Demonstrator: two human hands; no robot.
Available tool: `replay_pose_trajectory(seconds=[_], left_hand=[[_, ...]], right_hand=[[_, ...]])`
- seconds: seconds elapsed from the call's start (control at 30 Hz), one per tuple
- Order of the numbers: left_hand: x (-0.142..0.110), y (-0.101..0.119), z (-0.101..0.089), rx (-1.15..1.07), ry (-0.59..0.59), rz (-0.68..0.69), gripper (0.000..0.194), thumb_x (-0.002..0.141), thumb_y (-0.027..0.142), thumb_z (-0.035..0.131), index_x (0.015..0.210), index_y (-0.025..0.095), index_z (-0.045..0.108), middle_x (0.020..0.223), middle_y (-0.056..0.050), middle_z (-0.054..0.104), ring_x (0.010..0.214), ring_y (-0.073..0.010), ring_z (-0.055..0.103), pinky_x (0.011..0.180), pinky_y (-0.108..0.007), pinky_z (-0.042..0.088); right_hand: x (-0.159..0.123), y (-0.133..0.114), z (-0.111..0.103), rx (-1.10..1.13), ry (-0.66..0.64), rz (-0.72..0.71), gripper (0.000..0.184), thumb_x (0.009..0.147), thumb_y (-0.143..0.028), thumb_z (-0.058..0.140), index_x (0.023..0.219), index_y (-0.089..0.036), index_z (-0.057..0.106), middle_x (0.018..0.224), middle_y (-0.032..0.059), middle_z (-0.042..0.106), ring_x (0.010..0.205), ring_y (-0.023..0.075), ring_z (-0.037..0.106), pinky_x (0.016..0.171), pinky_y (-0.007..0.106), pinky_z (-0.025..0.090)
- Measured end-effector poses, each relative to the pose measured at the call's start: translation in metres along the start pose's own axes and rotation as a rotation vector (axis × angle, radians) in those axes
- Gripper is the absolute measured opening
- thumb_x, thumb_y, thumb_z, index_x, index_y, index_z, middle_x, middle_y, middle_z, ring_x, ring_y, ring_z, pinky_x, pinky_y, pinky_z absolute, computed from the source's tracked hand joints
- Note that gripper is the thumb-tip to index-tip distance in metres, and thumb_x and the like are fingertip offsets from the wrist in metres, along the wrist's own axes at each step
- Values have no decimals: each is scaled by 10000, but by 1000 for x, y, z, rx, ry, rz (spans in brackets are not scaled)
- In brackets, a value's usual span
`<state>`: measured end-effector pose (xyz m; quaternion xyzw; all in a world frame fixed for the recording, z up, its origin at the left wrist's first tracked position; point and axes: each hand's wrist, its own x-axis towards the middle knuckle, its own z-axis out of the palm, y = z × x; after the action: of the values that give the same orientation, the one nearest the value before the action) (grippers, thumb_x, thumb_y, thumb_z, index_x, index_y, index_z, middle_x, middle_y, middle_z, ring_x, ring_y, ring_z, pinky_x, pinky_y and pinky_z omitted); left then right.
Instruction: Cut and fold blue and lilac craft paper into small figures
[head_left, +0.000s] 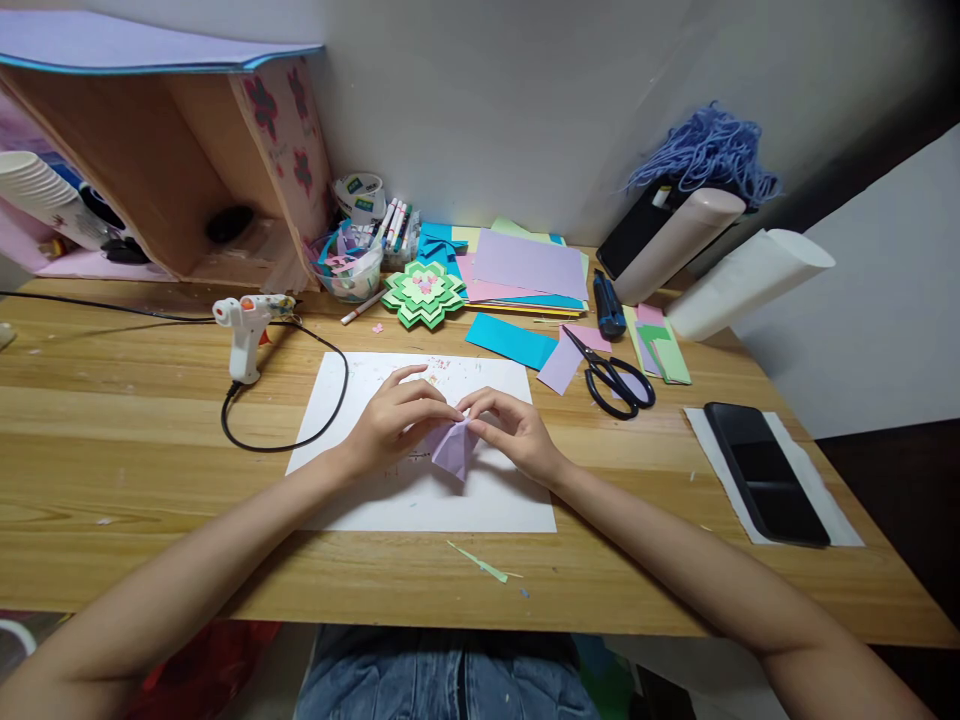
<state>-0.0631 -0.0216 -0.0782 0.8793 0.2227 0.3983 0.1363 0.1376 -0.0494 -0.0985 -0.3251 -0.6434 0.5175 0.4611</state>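
Note:
Both hands meet over a white sheet of paper (390, 500) lying on the wooden desk (135, 450). My left hand (394, 420) and my right hand (514, 430) pinch a small folded piece of lilac paper (452, 450) between their fingertips. The fingers of both hands are bent and pressed onto its top edge. The folded piece points down toward me and rests on the white sheet.
A white glue gun (247, 325) with a black cable stands left of the sheet. Black scissors (616, 380), coloured paper sheets (525, 270), a green paper flower (424, 292) and a bowl of scraps (349, 268) lie behind. A dark phone (765, 470) lies at right.

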Motion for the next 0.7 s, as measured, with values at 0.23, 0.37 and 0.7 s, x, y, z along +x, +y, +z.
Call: replay_pose_trajectory(seconds=[0.23,0.37,0.7], left_hand=[[1,2,-3,-51,-57,-55,140,860,166,512,928,217,623,800,3,626,759,-110,589,996,-419,356],[3,12,-5,-205,-105,-270,160,876,269,487,985,206,587,914,-36,632,887,-159,578,947,-399,393],[2,30,8,-347,9,-640,186,811,317,594,944,188,588,914,-43,633,846,-156,583,687,-263,472]], right_hand=[[-1,0,0,-27,20,-26,53,815,-265,607,810,-211,608,917,42,634,914,179,587,865,374,449],[-1,2,0,-62,76,-70,34,814,-246,610,810,-212,612,902,44,622,900,179,586,837,362,457],[-2,-5,3,-244,168,-167,52,798,-177,622,835,-209,607,883,41,614,883,174,583,822,352,459]])
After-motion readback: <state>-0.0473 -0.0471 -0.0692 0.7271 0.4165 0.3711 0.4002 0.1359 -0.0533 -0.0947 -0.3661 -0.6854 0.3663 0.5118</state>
